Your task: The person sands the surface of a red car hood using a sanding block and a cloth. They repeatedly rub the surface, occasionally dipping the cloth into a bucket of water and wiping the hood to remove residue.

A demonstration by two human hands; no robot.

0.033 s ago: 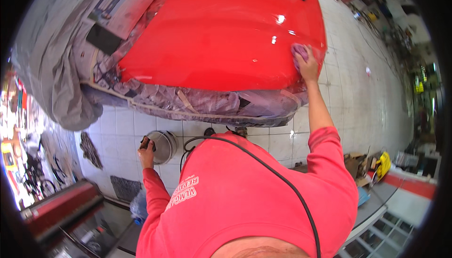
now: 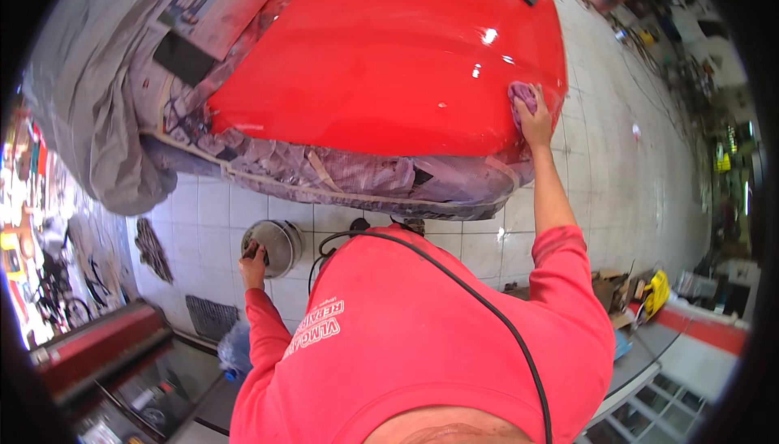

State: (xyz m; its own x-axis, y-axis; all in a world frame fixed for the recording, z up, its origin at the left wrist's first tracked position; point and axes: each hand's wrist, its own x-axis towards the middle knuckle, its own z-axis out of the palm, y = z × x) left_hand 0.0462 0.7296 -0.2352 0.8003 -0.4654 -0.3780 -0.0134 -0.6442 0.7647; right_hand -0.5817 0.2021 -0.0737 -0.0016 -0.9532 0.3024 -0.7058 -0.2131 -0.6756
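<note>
Left hand [image 2: 253, 267]: near left, over the left rim of the grey bucket [image 2: 298, 241] in this view; fingers curled, the dark thing at them showing less than before, grip impossible to tell.
Red panel [image 2: 373, 79]: unchanged, glossy.
Purple cloth [image 2: 518, 94]: on the panel's near right, barely shifted.
Right hand [image 2: 535, 126]: still clamped on the cloth.

Pale tiled floor [image 2: 621, 184] runs wide here, catching a sheen on the right; bright light [image 2: 18, 188] blazes at far left; clutter [image 2: 726, 148] crowds the right edge; low left, a red-edged cabinet [image 2: 101, 347]; low right, a gridded frame [image 2: 675, 399].
</note>
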